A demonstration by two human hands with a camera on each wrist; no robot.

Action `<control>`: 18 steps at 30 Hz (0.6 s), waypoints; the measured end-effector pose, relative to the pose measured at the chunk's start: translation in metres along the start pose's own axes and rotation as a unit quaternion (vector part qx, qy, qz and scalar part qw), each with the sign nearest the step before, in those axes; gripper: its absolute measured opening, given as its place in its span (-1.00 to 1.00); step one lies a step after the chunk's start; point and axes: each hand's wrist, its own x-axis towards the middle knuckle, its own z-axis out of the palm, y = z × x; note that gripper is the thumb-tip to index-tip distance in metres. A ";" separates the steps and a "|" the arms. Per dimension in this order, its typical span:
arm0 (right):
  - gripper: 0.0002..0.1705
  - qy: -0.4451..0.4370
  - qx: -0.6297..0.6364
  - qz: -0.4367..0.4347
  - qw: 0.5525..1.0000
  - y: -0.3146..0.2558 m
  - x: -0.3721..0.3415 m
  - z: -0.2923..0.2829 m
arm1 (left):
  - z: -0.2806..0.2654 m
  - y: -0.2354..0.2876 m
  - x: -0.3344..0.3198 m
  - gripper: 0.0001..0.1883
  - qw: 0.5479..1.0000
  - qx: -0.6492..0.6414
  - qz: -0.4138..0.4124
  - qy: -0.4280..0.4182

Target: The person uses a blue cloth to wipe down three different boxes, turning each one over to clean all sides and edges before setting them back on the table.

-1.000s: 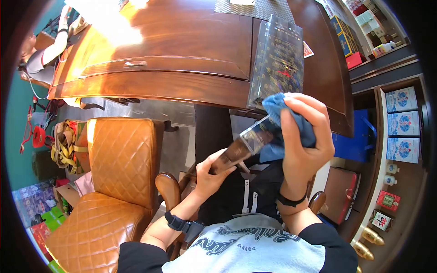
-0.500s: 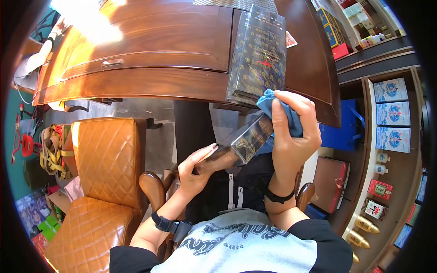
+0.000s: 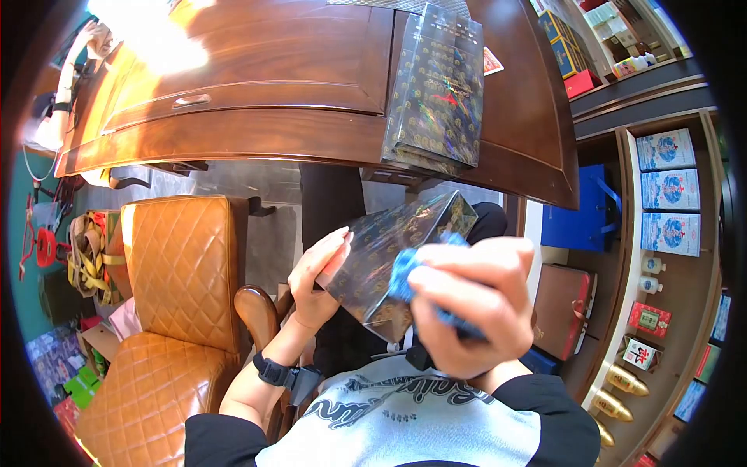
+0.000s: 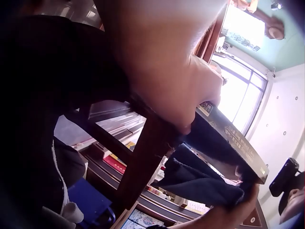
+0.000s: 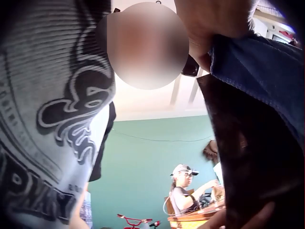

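Head view: dark gold-patterned box [image 3: 383, 247], long axis slanting away rightward, gripped by left hand [image 3: 314, 279], just left of right hand [image 3: 476, 305], clamped on blue cloth [image 3: 402, 275].

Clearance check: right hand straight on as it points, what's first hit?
Likely the dark patterned box held by the left hand; the blue cloth in the right hand leads. Cloth-to-box contact is unclear.

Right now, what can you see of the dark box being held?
The dark box is oblong, with small gold motifs and a glossy surface that looks film-wrapped. It is tilted above the person's legs, held in the left grip. A blue cloth, bunched in the right grip, appears to touch its edge. Its contents are hidden.
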 end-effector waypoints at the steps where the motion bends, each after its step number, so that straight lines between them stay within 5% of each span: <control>1: -0.59 -0.020 0.017 -0.013 1.000 -0.007 -0.002 0.000 | 0.000 0.000 0.000 -0.63 0.999 -0.024 -0.025 -0.003; 6: -0.65 -0.043 0.031 -0.070 0.996 -0.012 -0.005 0.008 | 0.000 0.008 -0.004 -0.65 0.983 -0.092 -0.153 -0.037; 13: -0.70 0.109 -0.058 0.017 0.992 0.016 0.012 0.013 | 0.000 0.008 0.001 -0.48 0.996 -0.024 -0.069 -0.052; 18: -0.62 -0.064 0.039 -0.044 0.996 -0.022 0.000 0.009 | -0.001 0.006 0.001 -0.49 0.994 -0.044 -0.078 -0.061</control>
